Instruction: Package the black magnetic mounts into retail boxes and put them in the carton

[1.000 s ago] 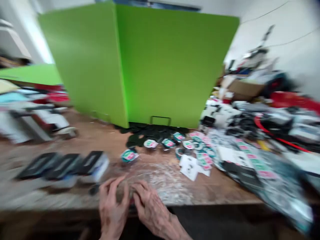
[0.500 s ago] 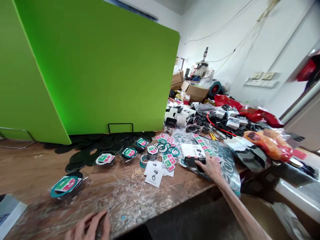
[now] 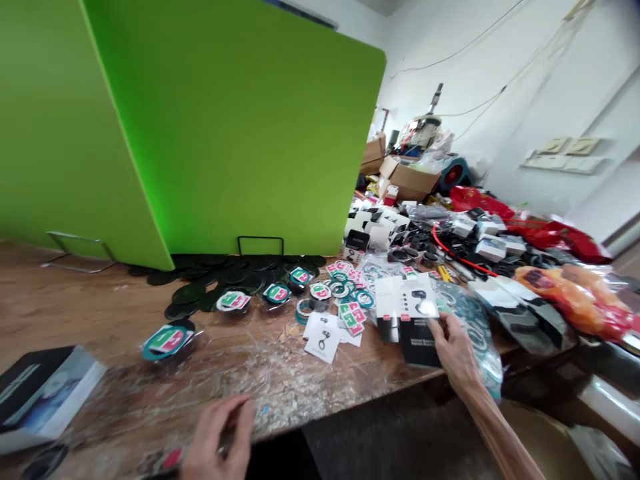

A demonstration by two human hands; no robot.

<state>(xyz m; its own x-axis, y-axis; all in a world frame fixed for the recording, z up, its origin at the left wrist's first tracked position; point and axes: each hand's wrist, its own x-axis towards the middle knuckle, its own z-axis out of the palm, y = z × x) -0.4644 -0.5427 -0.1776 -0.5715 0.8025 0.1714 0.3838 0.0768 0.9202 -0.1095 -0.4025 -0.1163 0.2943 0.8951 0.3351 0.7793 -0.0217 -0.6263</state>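
My right hand grips the lower edge of a black-and-white product card or box above a plastic bag of teal rings. My left hand sits at the front edge of the wooden workbench, fingers curled round a small dark item that is mostly hidden. Round packets with teal rings and pink-green labels lie in a loose row. White printed cards lie between the packets and my right hand.
A tall green folding screen stands behind the bench, with overlapping black discs at its foot. A black box lies at front left. Packaged goods, a red bag, an orange bag and cardboard boxes crowd the right side.
My hands were together at the bench's front edge and have separated. My right hand has gone out to the right and picked up the card. The view has swung left and steadied.
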